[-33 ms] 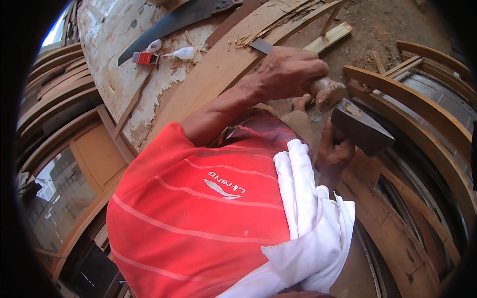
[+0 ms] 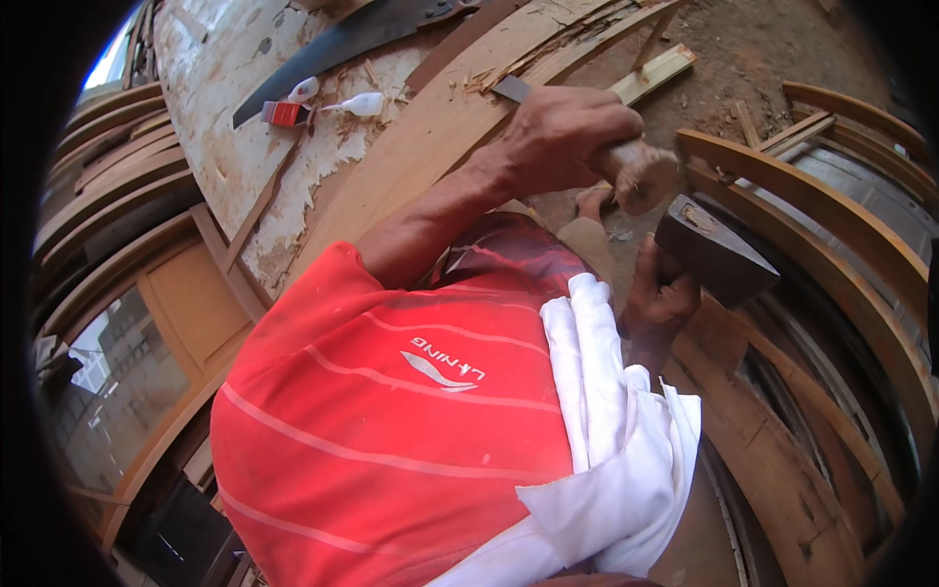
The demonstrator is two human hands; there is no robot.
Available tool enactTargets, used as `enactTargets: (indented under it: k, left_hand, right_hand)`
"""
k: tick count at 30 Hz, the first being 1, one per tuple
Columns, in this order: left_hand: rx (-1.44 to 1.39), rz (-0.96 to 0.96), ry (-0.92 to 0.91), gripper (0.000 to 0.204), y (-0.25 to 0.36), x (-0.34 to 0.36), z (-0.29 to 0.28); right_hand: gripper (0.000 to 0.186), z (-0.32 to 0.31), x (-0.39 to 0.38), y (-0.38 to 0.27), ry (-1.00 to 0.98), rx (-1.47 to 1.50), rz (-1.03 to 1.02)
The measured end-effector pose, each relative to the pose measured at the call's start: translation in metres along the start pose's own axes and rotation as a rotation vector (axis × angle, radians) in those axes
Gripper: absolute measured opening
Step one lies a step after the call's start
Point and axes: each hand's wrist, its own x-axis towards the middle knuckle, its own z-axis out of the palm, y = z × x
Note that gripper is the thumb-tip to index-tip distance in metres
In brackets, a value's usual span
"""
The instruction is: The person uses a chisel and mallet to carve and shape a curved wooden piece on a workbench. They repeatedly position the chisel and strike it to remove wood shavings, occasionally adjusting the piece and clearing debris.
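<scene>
Our left fingers (image 2: 616,125) grip wooden-handled chisel (image 2: 643,180) over plank (image 2: 440,129); right fingers (image 2: 648,262) hold hammer (image 2: 716,254) right of plank; probably chiselling; next strike needs square aim

On the table (image 2: 210,73) at far left, the saw (image 2: 337,67) lies beyond the brush (image 2: 284,113), with a bottle (image 2: 364,105) just right of the brush and the plank (image 2: 421,161) running from far to near on their right. The left hand (image 2: 567,137) holds the chisel (image 2: 641,178) across the plank, blade far left, handle end near right; nearer and farther right, the right hand (image 2: 660,298) holds the tool (image 2: 719,256), between the chisel and the boards (image 2: 817,191) at right.
</scene>
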Motion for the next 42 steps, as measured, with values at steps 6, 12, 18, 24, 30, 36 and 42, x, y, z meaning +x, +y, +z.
enactTargets:
  k: [6, 12, 18, 24, 30, 36, 42]
  left_hand:
    - [0.062, -0.012, -0.051, 0.040, 0.002, 0.008, 0.005]
    - [0.004, 0.002, -0.123, 0.048, 0.006, 0.015, 0.012]
    - [-0.012, -0.002, -0.140, 0.049, 0.005, 0.020, 0.012]
    - [-0.006, -0.001, -0.135, 0.051, -0.001, 0.021, 0.014]
    - [-0.010, -0.003, -0.132, 0.051, 0.001, 0.022, 0.008]
    - [-0.038, -0.020, -0.098, 0.048, -0.002, 0.024, 0.008]
    - [-0.056, -0.016, -0.096, 0.044, -0.003, 0.022, 0.010]
  right_hand:
    - [0.025, -0.019, 0.002, 0.021, -0.113, -0.091, 0.276]
    - [0.028, -0.028, 0.010, 0.030, -0.116, -0.084, 0.310]
    - [0.029, -0.029, 0.012, 0.032, -0.126, -0.059, 0.345]
    - [0.029, -0.025, 0.008, 0.030, -0.103, -0.068, 0.368]
    - [0.029, -0.025, 0.005, 0.027, -0.138, -0.077, 0.350]
    - [0.028, -0.023, 0.008, 0.017, -0.129, -0.057, 0.346]
    - [0.025, -0.021, 0.005, 0.017, -0.110, -0.103, 0.292]
